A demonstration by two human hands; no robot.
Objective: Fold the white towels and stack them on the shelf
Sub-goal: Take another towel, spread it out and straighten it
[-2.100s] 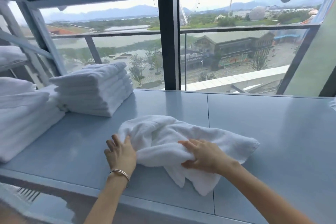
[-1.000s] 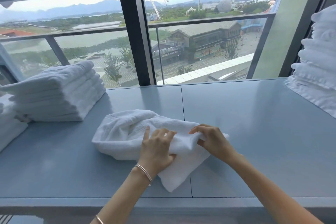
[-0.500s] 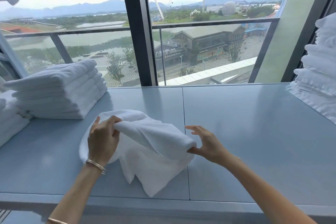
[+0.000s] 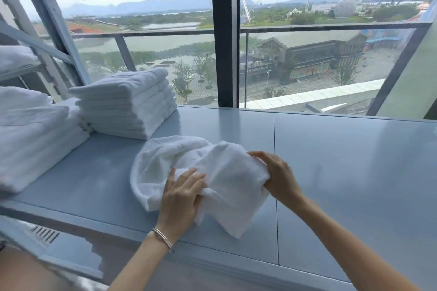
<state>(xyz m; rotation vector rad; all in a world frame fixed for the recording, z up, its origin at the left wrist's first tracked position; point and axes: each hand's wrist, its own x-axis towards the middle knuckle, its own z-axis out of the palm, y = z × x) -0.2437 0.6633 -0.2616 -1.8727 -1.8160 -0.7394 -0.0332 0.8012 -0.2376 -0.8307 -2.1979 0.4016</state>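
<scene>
item, fold step in hand: crumpled white towel (image 4: 189, 168) at lower centre on the grey shelf (image 4: 343, 160), my left hand (image 4: 182, 198) pinching its near fold, right hand (image 4: 279, 177) closed on its right edge; next i judge squaring edges, then onto the folded stack (image 4: 127, 101) at centre left.

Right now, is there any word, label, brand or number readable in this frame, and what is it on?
Nothing is legible.
Building outside the window: a sign strip on its front, too small and blurred to read.
Loose towel, folded stack, bracelet, shelf: no print visible.
</scene>
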